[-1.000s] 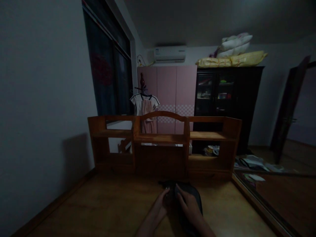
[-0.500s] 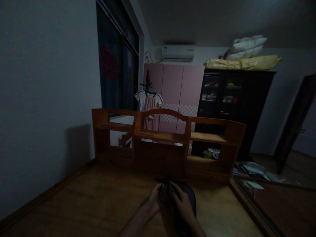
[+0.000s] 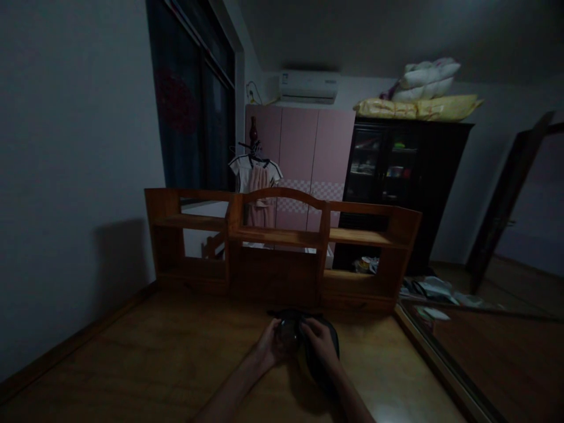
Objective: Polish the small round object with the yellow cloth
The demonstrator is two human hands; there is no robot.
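Observation:
My left hand [image 3: 268, 348] is closed around the side of a dark, glossy, rounded object [image 3: 289, 330], whose kind I cannot make out in the dim light. Beside it, my right hand [image 3: 321, 342] has its fingers bent onto the edge of a black case-like bag [image 3: 333, 341]. The bag lies under and around the right hand and forearm, over the wooden tabletop [image 3: 176, 352]. Its far end spreads behind the rounded object. Whether the rounded object is part of the bag or separate, I cannot tell.
A wooden shelf unit [image 3: 275, 238] stands along the back of the tabletop. The wall [image 3: 70, 176] borders the left side, and a raised edge [image 3: 434, 358] runs down the right. Behind are a pink wardrobe [image 3: 297, 141] and a dark cabinet [image 3: 423, 176].
The view has shifted slightly right. The rounded object shows more clearly between my hands, and the black bag looks narrower and more turned on its side. Both hands keep their hold.

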